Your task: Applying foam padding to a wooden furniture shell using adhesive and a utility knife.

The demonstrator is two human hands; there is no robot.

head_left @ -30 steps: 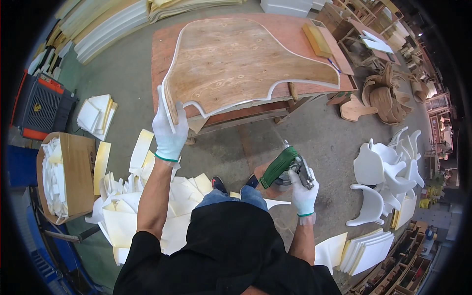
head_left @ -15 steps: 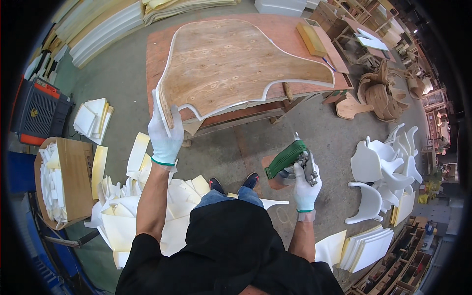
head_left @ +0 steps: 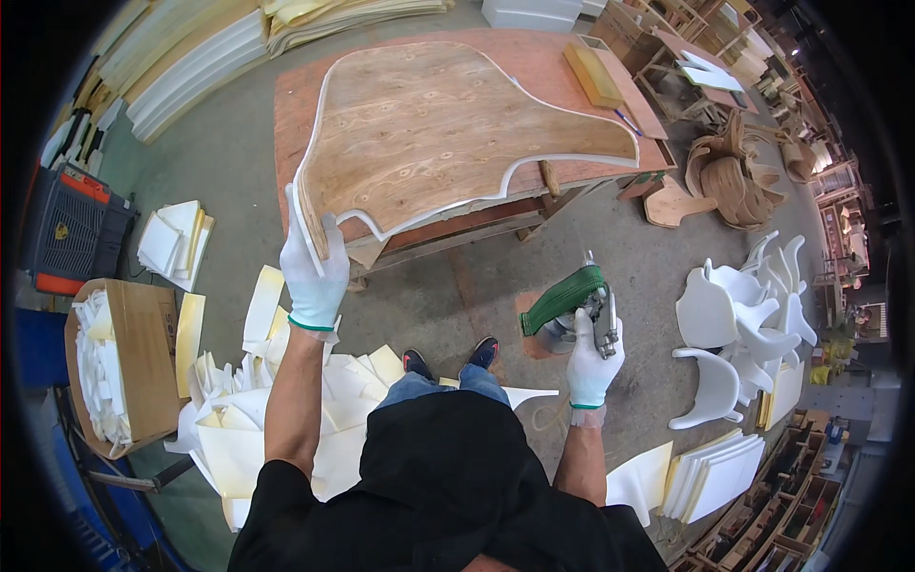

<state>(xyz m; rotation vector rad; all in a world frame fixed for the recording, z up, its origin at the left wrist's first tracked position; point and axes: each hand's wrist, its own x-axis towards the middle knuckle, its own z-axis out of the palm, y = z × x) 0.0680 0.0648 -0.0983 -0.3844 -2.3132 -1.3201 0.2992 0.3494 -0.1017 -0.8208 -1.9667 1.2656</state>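
Observation:
A curved plywood chair shell (head_left: 448,124), edged with white foam, lies on the workbench with one wing overhanging at the near left. My gloved left hand (head_left: 315,276) is closed around that wing's edge, fingers behind and thumb in front. At the right, away from the bench, my gloved right hand (head_left: 593,370) grips a metal spray gun (head_left: 611,329) with its nozzle pointing forward. A green cloth band (head_left: 564,303) is wrapped over the gun, above a grey cup that is partly hidden.
The reddish workbench (head_left: 295,105) carries a yellow foam block (head_left: 593,76) and a pen. Foam offcuts (head_left: 238,448) are heaped by my left leg, near a cardboard box (head_left: 148,353). White foam pieces (head_left: 710,305) and plywood shells (head_left: 729,176) stand to the right.
The spray gun has risen slightly and turned a little in my right hand. My left hand keeps its hold on the shell, and the whole view has shifted slightly.

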